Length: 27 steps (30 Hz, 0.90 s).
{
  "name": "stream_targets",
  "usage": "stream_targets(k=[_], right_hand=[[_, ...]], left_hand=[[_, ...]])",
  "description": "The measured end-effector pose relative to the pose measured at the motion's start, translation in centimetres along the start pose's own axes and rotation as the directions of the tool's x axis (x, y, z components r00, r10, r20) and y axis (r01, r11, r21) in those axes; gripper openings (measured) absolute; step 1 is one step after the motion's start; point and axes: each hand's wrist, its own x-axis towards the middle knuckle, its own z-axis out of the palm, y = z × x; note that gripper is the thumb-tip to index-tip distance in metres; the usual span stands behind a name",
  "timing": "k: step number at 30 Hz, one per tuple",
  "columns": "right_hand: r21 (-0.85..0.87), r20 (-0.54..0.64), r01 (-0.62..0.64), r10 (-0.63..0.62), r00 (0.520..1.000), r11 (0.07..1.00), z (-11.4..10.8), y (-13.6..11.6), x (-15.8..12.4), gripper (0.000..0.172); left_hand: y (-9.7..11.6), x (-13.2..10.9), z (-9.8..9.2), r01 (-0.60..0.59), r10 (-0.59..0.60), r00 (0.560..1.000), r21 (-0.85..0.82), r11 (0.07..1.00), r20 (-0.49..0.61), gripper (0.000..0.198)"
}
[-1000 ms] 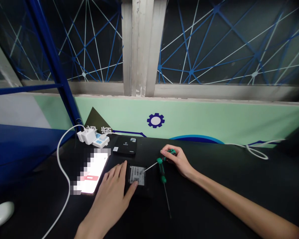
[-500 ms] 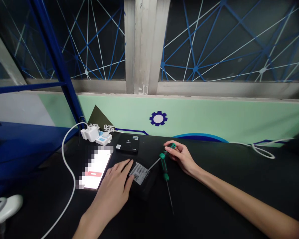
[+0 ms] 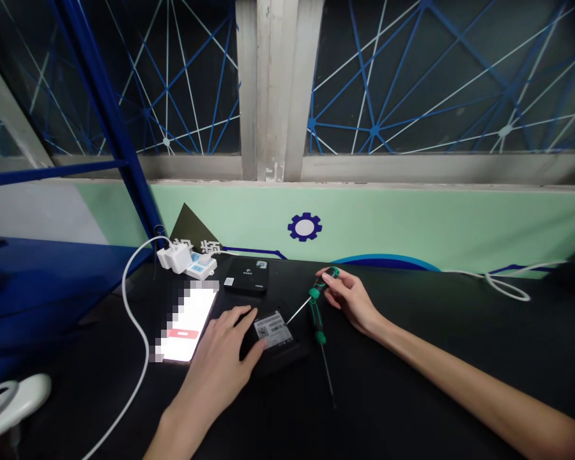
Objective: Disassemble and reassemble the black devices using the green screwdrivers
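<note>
Black flat box (image 3: 283,352) lies near the middle of the bench (image 3: 426,390) in the head view, its white barcode label (image 3: 271,330) facing up. The left hand (image 3: 215,377) comes in from 7 o'clock of the box and lies open on it, fingers spread and gently curved, with the thumb (image 3: 259,352) against the box just beside the label. The right hand (image 3: 351,300) sits at 2 o'clock, narrowly pinching a green-handled screwdriver (image 3: 333,273) whose thin shaft slants down to a tip near the label; whether the tip touches, I cannot tell. A second green-handled screwdriver (image 3: 320,332) lies just beside the box at 3 o'clock, its shaft running toward 5 o'clock.

At 12 o'clock sits another black box (image 3: 245,276). At 10 o'clock a phone (image 3: 188,322) glows, its screen pixelated. Past it, a white charger (image 3: 174,258) is plugged into a white power strip (image 3: 202,266), with a white cable (image 3: 141,326) curving toward 7 o'clock.
</note>
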Motion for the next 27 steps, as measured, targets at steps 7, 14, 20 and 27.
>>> stream_targets(k=[7,14,20,27], right_hand=[[-0.024,0.007,0.021,-0.021,1.0,1.0,-0.1,0.4,0.1,0.038],[-0.062,-0.007,0.101,-0.102,0.995,0.993,-0.1,0.5,0.5,0.034],[-0.099,0.001,0.196,-0.197,0.98,0.976,0.3,-0.7,0.5,0.031],[-0.165,0.008,0.251,-0.254,0.967,0.954,1.2,-2.6,-0.3,0.033]], left_hand=[[-0.2,-0.1,0.7,-0.011,0.012,0.999,-0.032,0.999,0.033,0.049],[-0.2,-0.1,0.4,-0.01,0.01,1.0,-0.018,1.0,-0.01,0.049],[-0.5,-0.3,0.6,-0.023,0.023,1.0,-0.036,0.999,-0.004,0.049],[-0.5,-0.2,0.8,-0.006,0.006,1.0,-0.001,1.0,-0.026,0.047]])
